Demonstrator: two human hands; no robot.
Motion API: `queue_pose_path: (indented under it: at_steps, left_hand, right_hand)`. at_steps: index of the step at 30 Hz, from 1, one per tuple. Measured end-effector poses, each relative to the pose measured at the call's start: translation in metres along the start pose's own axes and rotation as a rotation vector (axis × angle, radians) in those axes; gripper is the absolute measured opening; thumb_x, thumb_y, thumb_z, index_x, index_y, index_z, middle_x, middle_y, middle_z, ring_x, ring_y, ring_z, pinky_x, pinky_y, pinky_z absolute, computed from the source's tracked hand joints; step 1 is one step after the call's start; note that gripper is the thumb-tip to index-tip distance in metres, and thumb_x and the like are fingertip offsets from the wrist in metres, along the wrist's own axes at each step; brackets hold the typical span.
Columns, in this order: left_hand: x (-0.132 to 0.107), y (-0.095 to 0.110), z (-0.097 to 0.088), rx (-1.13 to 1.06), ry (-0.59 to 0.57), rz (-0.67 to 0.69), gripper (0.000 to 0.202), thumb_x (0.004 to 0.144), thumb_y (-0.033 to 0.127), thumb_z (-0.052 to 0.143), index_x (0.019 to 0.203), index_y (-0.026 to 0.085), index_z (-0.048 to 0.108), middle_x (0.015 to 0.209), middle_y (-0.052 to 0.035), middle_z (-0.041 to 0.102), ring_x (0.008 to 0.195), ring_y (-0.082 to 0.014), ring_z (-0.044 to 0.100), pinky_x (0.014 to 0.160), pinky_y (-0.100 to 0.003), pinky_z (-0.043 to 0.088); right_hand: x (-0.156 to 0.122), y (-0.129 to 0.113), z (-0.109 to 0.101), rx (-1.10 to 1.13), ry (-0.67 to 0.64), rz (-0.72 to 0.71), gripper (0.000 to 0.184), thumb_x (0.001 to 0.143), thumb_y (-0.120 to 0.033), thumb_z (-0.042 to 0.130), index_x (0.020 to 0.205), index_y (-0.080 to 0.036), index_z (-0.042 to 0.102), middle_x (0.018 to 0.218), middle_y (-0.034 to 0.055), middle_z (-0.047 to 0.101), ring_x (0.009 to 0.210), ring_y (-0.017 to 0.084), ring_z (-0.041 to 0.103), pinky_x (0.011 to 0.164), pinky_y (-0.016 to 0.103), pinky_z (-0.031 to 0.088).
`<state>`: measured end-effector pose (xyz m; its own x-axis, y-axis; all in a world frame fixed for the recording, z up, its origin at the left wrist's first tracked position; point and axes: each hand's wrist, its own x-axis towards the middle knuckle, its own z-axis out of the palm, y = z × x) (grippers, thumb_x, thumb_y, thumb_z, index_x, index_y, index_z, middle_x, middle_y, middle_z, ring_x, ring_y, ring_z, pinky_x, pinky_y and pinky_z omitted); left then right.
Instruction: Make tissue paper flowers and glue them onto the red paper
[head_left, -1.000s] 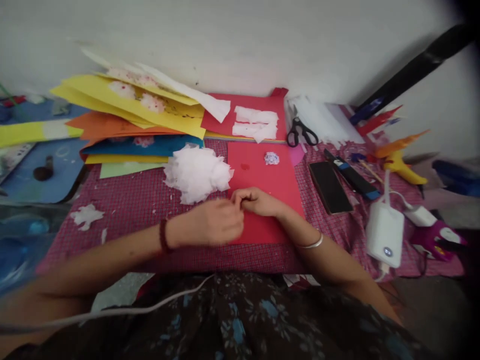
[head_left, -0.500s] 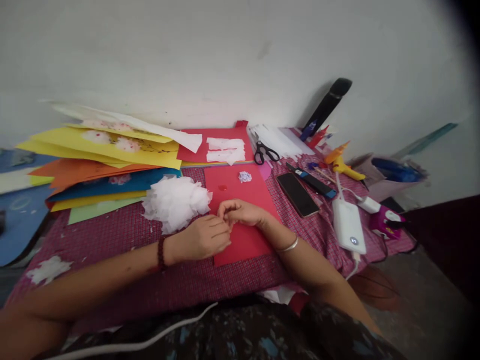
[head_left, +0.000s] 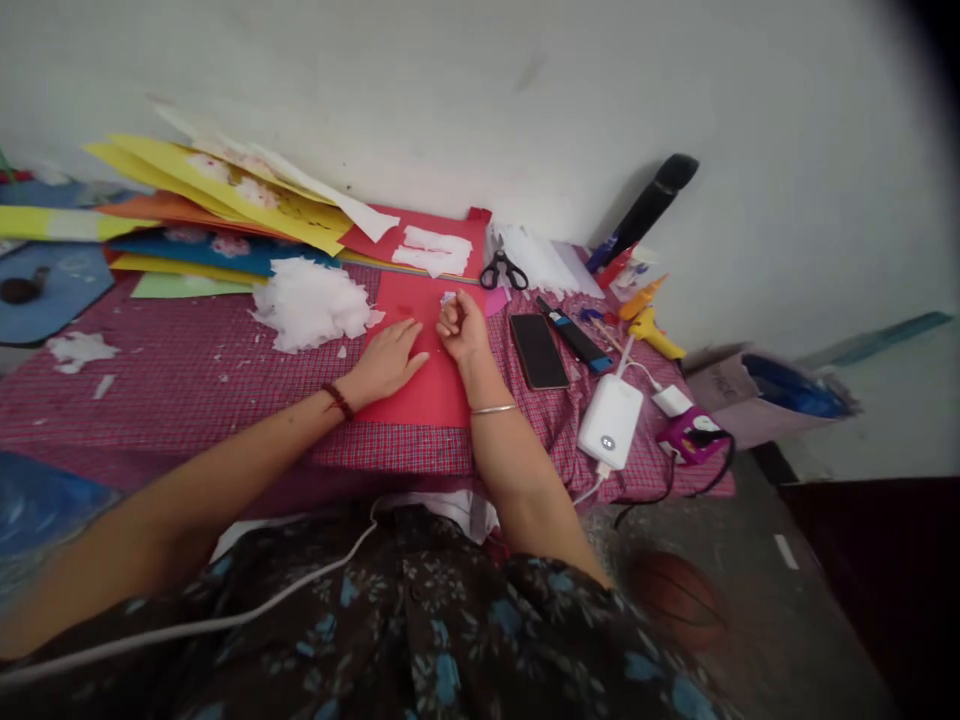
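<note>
A red paper sheet (head_left: 427, 395) lies on the checked cloth. My left hand (head_left: 386, 362) rests on its left part, palm down, fingers stretched out and holding nothing. Over the upper right of the sheet is my right hand (head_left: 463, 328), turned on its side with the fingers curled in. What those fingers hold, if anything, is too small to see. Just behind the curled fingertips a small cluster of pale bits (head_left: 448, 298) shows, partly hidden. A fluffy heap of white tissue pieces (head_left: 311, 303) sits left of the sheet.
Coloured paper sheets (head_left: 225, 200) are stacked at the back left. Scissors (head_left: 504, 272), a phone (head_left: 538, 352), a cutter knife (head_left: 577, 338), a yellow glue gun (head_left: 656, 333) and a white power bank (head_left: 611, 420) lie to the right. A basketball (head_left: 675, 598) is on the floor.
My hands, which met over the sheet, have parted. The right hand has moved back to the pale cluster; the left has flattened onto the paper. The camera view has also shifted.
</note>
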<state>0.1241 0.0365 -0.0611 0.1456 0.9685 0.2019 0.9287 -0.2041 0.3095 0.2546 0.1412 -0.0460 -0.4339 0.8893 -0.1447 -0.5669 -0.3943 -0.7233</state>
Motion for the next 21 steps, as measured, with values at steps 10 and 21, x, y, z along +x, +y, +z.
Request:
queue_pose_path:
  at_steps: [10,21]
  left_hand:
    - [-0.012,-0.069,-0.027,0.168,-0.047,-0.051,0.056,0.098,0.041,0.035,0.14,0.006,0.047,0.149,-0.0245,0.044,0.138,-0.036,0.042,0.111,-0.053,0.036]
    - [-0.036,-0.093,-0.032,0.046,-0.068,0.6,0.036,0.097,0.022,0.038,0.111,0.016,0.07,0.123,-0.0152,0.068,0.115,-0.0309,0.063,0.101,-0.052,0.049]
  right_hand:
    - [0.01,0.011,-0.001,-0.196,-0.06,-0.014,0.026,0.091,-0.037,0.058,0.074,-0.022,0.045,0.043,-0.012,0.039,0.035,0.006,0.025,0.038,0.018,0.028]
    - [-0.037,-0.087,-0.037,-1.264,-0.015,-0.081,0.01,0.089,-0.022,0.056,0.089,-0.016,0.065,0.062,-0.0029,0.061,0.049,0.009,0.053,0.05,0.019,0.042]
